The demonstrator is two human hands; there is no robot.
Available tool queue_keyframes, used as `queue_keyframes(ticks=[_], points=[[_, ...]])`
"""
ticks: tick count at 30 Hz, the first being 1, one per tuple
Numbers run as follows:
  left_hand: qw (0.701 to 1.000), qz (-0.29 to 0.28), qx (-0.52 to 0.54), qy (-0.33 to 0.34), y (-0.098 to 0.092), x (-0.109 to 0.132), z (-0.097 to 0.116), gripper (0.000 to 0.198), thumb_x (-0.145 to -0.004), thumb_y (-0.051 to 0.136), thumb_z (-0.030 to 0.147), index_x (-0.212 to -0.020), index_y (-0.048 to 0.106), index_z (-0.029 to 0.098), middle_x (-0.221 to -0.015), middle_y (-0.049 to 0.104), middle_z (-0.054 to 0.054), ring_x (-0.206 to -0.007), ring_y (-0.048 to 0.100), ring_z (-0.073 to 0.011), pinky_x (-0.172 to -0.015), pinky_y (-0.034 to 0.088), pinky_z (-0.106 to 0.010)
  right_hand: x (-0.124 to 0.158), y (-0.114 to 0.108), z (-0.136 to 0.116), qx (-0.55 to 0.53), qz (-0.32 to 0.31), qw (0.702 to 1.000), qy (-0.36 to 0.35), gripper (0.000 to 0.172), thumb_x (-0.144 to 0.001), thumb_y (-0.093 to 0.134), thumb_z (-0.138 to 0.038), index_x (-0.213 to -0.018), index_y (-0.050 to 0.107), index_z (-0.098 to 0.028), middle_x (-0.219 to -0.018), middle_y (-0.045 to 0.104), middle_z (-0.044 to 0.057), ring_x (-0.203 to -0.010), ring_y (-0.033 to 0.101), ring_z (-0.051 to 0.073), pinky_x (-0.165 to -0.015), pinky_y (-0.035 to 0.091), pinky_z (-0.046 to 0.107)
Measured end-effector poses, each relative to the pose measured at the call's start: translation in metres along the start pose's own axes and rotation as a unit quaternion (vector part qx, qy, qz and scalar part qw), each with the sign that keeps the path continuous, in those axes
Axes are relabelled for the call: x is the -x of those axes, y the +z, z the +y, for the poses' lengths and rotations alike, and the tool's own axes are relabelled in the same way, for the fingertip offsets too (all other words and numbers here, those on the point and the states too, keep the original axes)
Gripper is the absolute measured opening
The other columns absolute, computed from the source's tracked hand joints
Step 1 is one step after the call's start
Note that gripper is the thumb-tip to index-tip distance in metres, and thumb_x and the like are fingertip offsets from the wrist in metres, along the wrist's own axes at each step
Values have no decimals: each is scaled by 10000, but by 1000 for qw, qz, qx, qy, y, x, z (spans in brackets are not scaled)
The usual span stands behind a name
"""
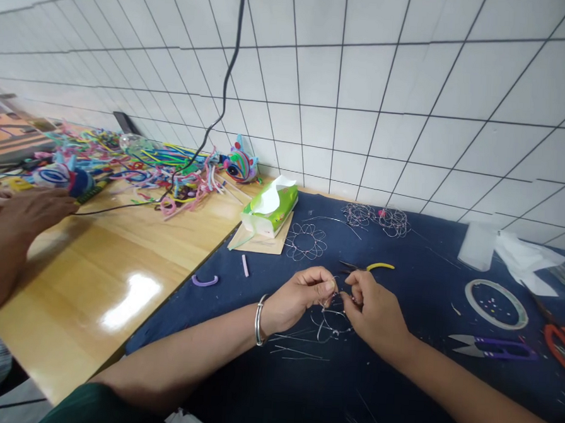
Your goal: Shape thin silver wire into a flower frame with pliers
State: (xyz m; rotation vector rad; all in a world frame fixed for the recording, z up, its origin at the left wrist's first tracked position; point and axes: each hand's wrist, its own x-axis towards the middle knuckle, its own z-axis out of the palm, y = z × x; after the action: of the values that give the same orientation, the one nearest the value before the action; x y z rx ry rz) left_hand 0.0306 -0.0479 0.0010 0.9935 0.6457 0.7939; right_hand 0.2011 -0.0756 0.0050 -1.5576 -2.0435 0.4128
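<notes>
Wirework (335, 332), pinched between thumb and fingertips of left hand (300, 299), met by curled right hand (376, 307), could not tell the latter's hold, held over dark blue cloth (425, 276), near yellow-handled pliers (380, 266).

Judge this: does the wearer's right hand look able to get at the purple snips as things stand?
Probably yes: nothing tall stands between the right hand and the purple snips on the dark cloth, though it is occupied at the wire frame.
</notes>
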Motion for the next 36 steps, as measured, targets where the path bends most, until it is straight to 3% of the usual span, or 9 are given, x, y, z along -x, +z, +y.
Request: queue_keyframes(ticks=[3,10,17,27,36], points=[[1000,-8,-11,5,1,0,-3,173,-781,594,284,-753,547,120,-657,511,5,-590,486,-78,-616,376,-222,1,0,0,5,6,1000,8,142,-771,459,-206,-905,411,-209,-587,417,-53,-541,450,110,-560,349,259],[999,-7,-34,22,-2,-2,-1,173,-787,587,281,-773,540,115,-715,544,-8,-609,547,-95,-644,407,-244,0,-5,-4,-108,-37,993,44,182,-749,504,-207,-908,419,-232,-628,468,-63,-577,484,97,-599,395,244],[997,31,-70,30,-6,-3,3,171,-812,556,298,-815,549,127,-704,597,-17,-640,591,-111,-651,392,-232,-2,-8,-4,-177,-50,983,26,179,-729,519,-172,-888,456,-228,-760,541,-31,-691,533,98,-663,436,239],[996,38,-69,53,-11,-4,3,157,-809,564,281,-833,567,126,-880,603,-47,-822,594,-147,-746,407,-267,-5,-8,-3,-219,-31,974,57,166,-719,503,-171,-875,470,-219,-799,550,-9,-681,541,106,-633,457,249],[987,43,-113,103,-10,-5,6,129,-805,565,251,-782,576,125,-883,591,-51,-849,543,-143,-807,395,-292,-6,-6,0,-229,-29,968,94,194,-697,548,-201,-860,445,-221,-808,526,-18,-702,544,112,-656,456,262]])
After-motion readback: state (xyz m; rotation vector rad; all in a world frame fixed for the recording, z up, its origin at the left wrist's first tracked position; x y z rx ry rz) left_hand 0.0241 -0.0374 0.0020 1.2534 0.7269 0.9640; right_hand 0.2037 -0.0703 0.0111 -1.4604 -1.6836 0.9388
